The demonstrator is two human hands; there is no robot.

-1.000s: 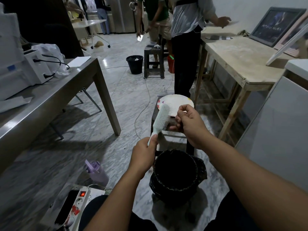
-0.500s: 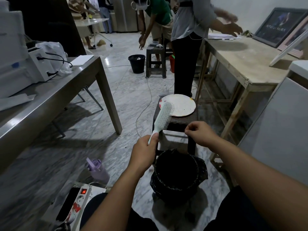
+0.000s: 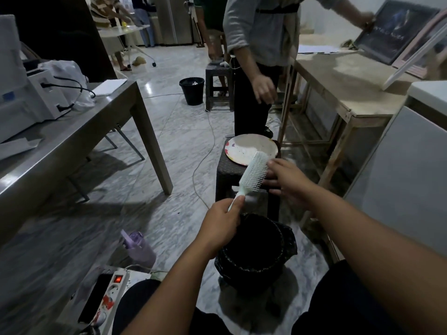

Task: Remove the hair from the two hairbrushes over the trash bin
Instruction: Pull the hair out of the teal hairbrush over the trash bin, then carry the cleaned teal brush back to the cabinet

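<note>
Pale mint plastic hairbrush [image 3: 254, 174] is tilting up above the black bag-lined trash bin [image 3: 254, 247] — the left hand [image 3: 221, 224] is gripping its handle, fingers curled round it. Right hand [image 3: 289, 181] is reaching in just beside the bristles, its fingers [image 3: 272, 176] spread apart and blurred — touching the bristles or not, I cannot tell.

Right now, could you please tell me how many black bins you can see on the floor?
2. One trash bin, lined with a black bag, stands under the left hand; a second black bin stands farther back beside a dark stool. Others may be hidden.
</note>
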